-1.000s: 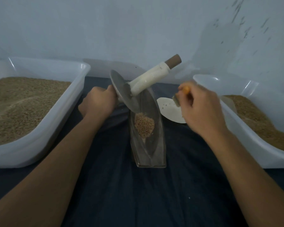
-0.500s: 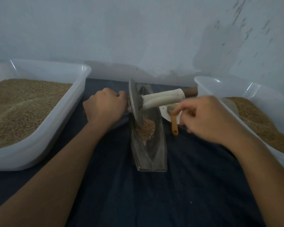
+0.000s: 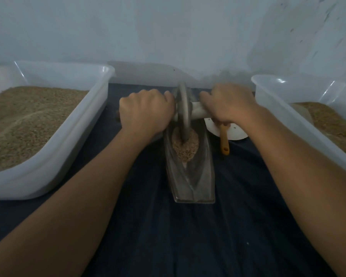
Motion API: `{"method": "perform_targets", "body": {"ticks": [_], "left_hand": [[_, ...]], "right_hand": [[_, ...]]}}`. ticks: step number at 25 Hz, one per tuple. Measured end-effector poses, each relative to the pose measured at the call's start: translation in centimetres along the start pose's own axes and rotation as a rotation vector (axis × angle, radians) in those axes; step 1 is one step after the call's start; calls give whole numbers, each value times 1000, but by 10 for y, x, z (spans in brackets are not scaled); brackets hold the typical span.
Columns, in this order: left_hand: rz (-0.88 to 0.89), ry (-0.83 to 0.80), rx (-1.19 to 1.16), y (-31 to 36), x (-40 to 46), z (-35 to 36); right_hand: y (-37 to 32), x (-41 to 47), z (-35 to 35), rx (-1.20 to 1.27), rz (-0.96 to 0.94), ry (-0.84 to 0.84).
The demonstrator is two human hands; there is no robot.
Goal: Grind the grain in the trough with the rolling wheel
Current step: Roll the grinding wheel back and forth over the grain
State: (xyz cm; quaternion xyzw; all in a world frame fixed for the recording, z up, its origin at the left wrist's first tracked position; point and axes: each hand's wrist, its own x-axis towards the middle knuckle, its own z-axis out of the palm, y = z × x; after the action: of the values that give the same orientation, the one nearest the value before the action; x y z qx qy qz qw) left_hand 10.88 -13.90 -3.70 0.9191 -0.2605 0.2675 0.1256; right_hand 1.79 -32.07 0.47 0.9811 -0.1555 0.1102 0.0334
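Since a second ago the right hand [image 3: 228, 104] has let go of the scoop [image 3: 224, 139] and come onto the white handle [image 3: 197, 112], and the wheel [image 3: 183, 110], then tilted with its handle in the air, now stands upright in the trough [image 3: 190, 172].

Head view: both hands are clenched round the handle, one on each side of the wheel. The left hand [image 3: 146, 112] grips its end just left of the disc, knuckles up, hiding that part of the handle entirely. The right hand wraps the white sleeve just right of the disc, fingers curled over the top; a short stretch of sleeve shows between hand and wheel. The wheel's lower edge is sunk in the grain [image 3: 186, 146], which lies heaped in the far half of the trough, directly below and between the hands. The trough's near end reaches toward the person, between the forearms, and looks bare of grain.

The scoop lies on the surface just under the right hand, its orange handle pointing toward the person and its upper end hidden by that hand, partly over a white disc [image 3: 236, 132]. A left tub [image 3: 72, 136] of grain stands beyond the left hand, and a right tub [image 3: 288, 116], also holding grain, beside the right forearm. A dark cloth [image 3: 178, 236] covers the surface.
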Motion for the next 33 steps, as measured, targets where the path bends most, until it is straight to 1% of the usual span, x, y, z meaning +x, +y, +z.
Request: {"method": "perform_targets", "body": {"ticks": [1, 3, 4, 5, 6, 8, 10, 13, 14, 15, 17, 18, 19, 20, 21, 23, 25, 27, 29, 31, 33], "left_hand": [[18, -50, 19, 1, 7, -1], [38, -121, 41, 3, 12, -4], [57, -131, 51, 3, 8, -8], [92, -139, 71, 3, 0, -13], [158, -133, 115, 1, -11, -19], [331, -65, 204, -2, -37, -33], [467, -22, 208, -5, -58, -50], [555, -97, 268, -14, -65, -53], [532, -129, 286, -15, -61, -48], [471, -148, 287, -15, -52, -42], [310, -168, 237, -7, -18, -29], [253, -223, 226, -1, 2, -23], [219, -283, 210, 3, 20, -18], [205, -319, 187, 7, 33, -15], [200, -327, 170, 8, 37, -13], [245, -278, 164, 2, 21, -13], [329, -169, 176, -9, -12, -19], [347, -96, 129, -11, -42, -31], [285, -46, 17, -8, -59, -45], [290, -9, -45, -7, -69, -51], [314, -5, -54, -8, -65, -47]], "right_hand": [[0, 6, -3, -2, 20, -46], [-4, 5, -5, 59, 85, -27], [-5, -3, -4, 41, 95, 23], [-6, -16, 2, -32, 66, 103], [-6, -33, 10, -96, 44, 192], [-10, -74, 19, -80, 57, 348], [-8, -104, 19, -9, 11, 453], [-9, -106, 21, -15, -56, 533], [-10, -95, 21, -51, -34, 517], [-10, -80, 20, -81, -3, 478], [-1, -43, 21, -164, -21, 306], [6, -26, 23, -104, -52, 224], [10, -12, 22, -47, -40, 125], [15, -1, 19, -22, -23, 60], [17, 4, 16, 20, -3, 51], [10, -6, 14, -55, 7, 117], [-3, -35, 21, -117, 3, 292], [-10, -72, 21, -75, -6, 406], [-9, -102, 18, 13, -47, 463], [-6, -119, 21, 38, -88, 512], [-9, -114, 22, 35, -71, 504]]}}
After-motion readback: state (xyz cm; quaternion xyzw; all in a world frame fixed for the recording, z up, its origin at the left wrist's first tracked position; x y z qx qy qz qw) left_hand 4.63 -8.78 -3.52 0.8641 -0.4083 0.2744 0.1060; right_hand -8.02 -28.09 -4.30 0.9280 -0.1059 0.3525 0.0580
